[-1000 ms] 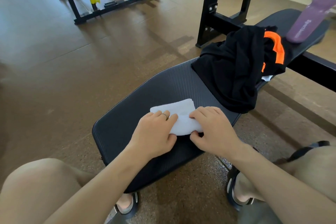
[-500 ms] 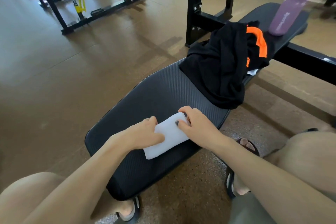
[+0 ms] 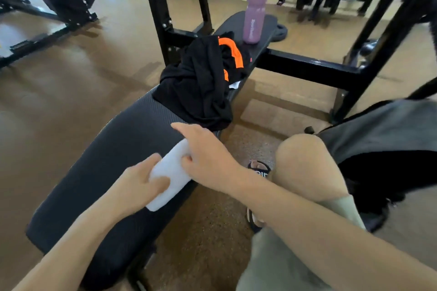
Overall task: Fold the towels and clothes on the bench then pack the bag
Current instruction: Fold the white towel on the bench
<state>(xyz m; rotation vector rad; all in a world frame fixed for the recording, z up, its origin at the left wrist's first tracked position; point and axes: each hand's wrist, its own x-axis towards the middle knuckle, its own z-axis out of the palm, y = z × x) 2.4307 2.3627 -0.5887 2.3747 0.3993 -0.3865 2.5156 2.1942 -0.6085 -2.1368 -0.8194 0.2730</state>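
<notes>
A small white towel [image 3: 168,173], folded into a narrow strip, lies on the black padded bench [image 3: 106,149] near its right edge. My left hand [image 3: 138,185] grips the towel's near left side with thumb and fingers. My right hand [image 3: 204,156] holds its far right side, fingers curled over the fold, forefinger stretched toward the clothes. A crumpled black garment with orange trim [image 3: 201,82] is heaped further along the bench. A dark grey bag [image 3: 378,132] stands on the floor at my right, beside my knee.
A purple water bottle [image 3: 255,10] stands upright at the bench's far end. Black rack uprights [image 3: 156,4] and a crossbar [image 3: 307,68] frame the bench. More gym machines and weight plates fill the background. My sandalled foot [image 3: 257,170] rests between bench and bag.
The towel has gone from a wider rectangle to a narrow strip, turned lengthwise along the bench. The view has swung right, bringing the bag and the whole bottle into sight.
</notes>
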